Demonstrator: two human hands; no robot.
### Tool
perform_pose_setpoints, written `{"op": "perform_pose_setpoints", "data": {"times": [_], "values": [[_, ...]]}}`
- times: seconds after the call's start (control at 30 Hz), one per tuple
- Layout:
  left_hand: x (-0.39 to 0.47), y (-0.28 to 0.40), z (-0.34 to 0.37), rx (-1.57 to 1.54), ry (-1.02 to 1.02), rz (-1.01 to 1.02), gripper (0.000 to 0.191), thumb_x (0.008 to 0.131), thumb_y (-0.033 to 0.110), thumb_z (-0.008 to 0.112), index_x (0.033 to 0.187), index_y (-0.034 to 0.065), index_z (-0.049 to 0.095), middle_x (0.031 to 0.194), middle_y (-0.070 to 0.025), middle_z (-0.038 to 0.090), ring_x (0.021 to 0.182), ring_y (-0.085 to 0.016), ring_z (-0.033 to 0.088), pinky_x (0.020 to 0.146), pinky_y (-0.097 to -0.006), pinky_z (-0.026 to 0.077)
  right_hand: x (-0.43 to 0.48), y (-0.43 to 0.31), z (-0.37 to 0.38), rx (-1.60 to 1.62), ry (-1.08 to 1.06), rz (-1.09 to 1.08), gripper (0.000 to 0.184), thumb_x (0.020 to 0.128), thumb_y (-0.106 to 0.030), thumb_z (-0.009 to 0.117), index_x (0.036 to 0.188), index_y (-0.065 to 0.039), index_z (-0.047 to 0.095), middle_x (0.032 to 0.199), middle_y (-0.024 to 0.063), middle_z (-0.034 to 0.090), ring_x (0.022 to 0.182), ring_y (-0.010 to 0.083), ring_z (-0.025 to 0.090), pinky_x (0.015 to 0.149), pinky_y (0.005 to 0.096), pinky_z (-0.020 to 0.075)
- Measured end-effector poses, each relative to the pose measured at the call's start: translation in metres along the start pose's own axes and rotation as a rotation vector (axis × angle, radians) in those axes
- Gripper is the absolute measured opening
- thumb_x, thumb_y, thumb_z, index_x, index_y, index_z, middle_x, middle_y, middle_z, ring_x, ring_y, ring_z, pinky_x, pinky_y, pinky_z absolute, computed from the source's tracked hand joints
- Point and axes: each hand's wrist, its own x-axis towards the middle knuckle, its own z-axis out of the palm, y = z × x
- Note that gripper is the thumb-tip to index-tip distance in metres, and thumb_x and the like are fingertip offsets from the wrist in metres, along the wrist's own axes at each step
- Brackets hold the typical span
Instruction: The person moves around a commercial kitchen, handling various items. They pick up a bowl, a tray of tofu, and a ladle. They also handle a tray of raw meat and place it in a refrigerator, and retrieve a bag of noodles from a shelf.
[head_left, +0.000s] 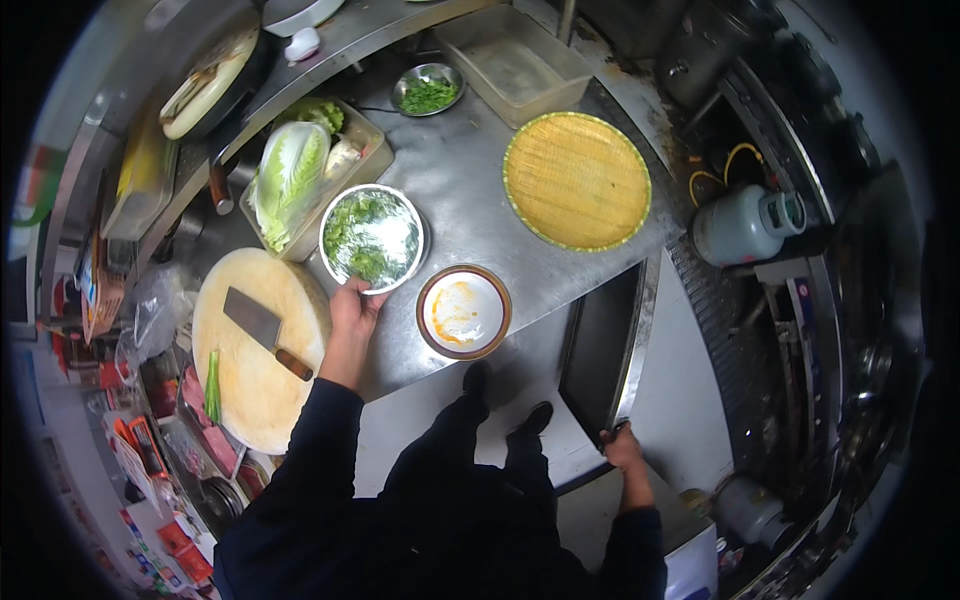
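Note:
My left hand grips the rim of a round bowl of chopped greens, its top covered with shiny cling film. The bowl is over the steel counter, beside the tub of cabbage. Just right of it stands a white bowl with a brown rim, smeared inside with orange sauce. Down at the right, my right hand is closed on the edge of an open metal door or drawer front, dark on its inner side, below the counter's front edge.
Left lies a round chopping board with a cleaver and a green stalk. A plastic tub holds napa cabbage. Further back are a woven tray, chopped greens and a clear bin. A gas cylinder stands right.

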Motion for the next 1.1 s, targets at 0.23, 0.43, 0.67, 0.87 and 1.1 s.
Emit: {"op": "perform_pose_setpoints", "data": {"times": [0.23, 0.43, 0.67, 0.87, 1.1], "values": [[-0.105, -0.014, 0.041, 0.438, -0.317, -0.129, 0.036, 0.079, -0.011, 0.045, 0.113, -0.005, 0.052, 0.094, -0.0155, 0.064, 0.069, -0.026, 0.068, 0.058, -0.0352, 0.064, 0.011, 0.047, -0.025, -0.012, 0.14, 0.005, 0.059, 0.097, -0.047, 0.053, 0.127, 0.003, 0.046, 0.13, 0.0294, 0.052, 0.119, 0.0451, 0.053, 0.097, 0.0518, 0.0465], [-0.154, -0.191, -0.003, 0.596, -0.336, -0.671, 0.041, 0.075, -0.009, 0.053, 0.115, -0.0031, 0.058, 0.099, -0.0154, 0.067, 0.087, -0.024, 0.065, 0.076, -0.0325, 0.056, 0.035, 0.082, -0.039, -0.116, 0.686, -0.032, 0.059, 0.09, -0.048, 0.064, 0.12, 0.001, 0.05, 0.112, 0.0212, 0.053, 0.101, 0.0413, 0.056, 0.085, 0.0508, 0.0483], [-0.016, -0.424, -0.146, 0.546, 0.113, -0.788, 0.029, 0.075, 0.0, 0.053, 0.103, -0.0016, 0.059, 0.101, -0.0147, 0.064, 0.087, -0.032, 0.066, 0.078, -0.047, 0.06, 0.063, 0.123, -0.076, -0.196, 0.8, -0.122, 0.053, 0.086, -0.04, 0.072, 0.111, 0.004, 0.054, 0.099, 0.0198, 0.054, 0.093, 0.0407, 0.056, 0.081, 0.0461, 0.0467], [0.213, -0.438, -0.206, 0.401, 0.199, -0.374, 0.028, 0.086, 0.005, 0.055, 0.112, 0.0026, 0.062, 0.106, -0.0128, 0.066, 0.093, -0.031, 0.065, 0.084, -0.0446, 0.058, 0.064, 0.114, -0.068, -0.199, 0.88, -0.142, 0.056, 0.082, -0.031, 0.077, 0.116, 0.006, 0.051, 0.106, 0.0236, 0.055, 0.098, 0.0443, 0.055, 0.085, 0.0464, 0.0462], [0.264, -0.45, -0.195, 1.426, -0.166, -0.175, 0.039, 0.095, 0.039, 0.06, 0.103, 0.0017, 0.069, 0.097, -0.0162, 0.07, 0.094, -0.028, 0.069, 0.077, -0.0362, 0.055, 0.053, 0.108, -0.033, -0.25, 0.916, -0.157, 0.06, 0.085, -0.036, 0.074, 0.113, 0.01, 0.049, 0.099, 0.0279, 0.051, 0.091, 0.0487, 0.052, 0.081, 0.0509, 0.0442]]}}
